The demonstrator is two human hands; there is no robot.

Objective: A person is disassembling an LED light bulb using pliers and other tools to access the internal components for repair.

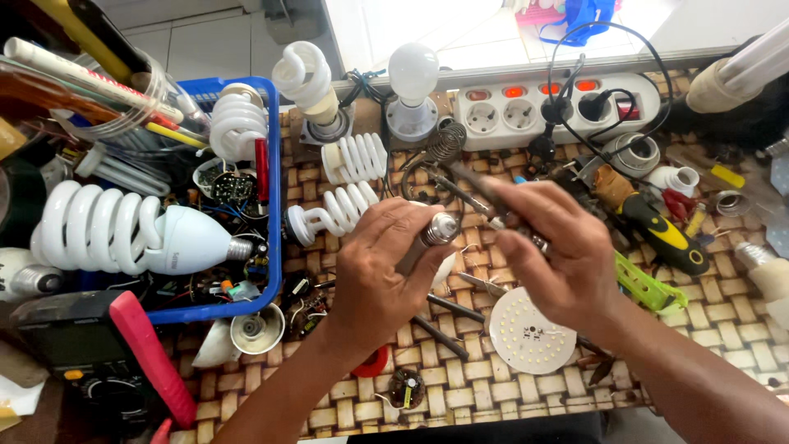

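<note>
My left hand (380,275) grips a light bulb base (438,230), with its silver screw cap pointing up and toward the right. My right hand (559,255) holds a soldering iron (472,182), whose dark tip points left and sits just above the bulb's metal cap. Whether the tip touches the cap I cannot tell. Both hands hover over a woven table mat (460,386). A round white LED board (530,333) lies on the mat below my right hand.
A blue basket (274,205) at left holds spiral lamps and circuit parts. A white power strip (559,107) runs along the back. A yellow-black screwdriver (657,226) and a green clip (645,284) lie at right. A multimeter (74,345) sits front left.
</note>
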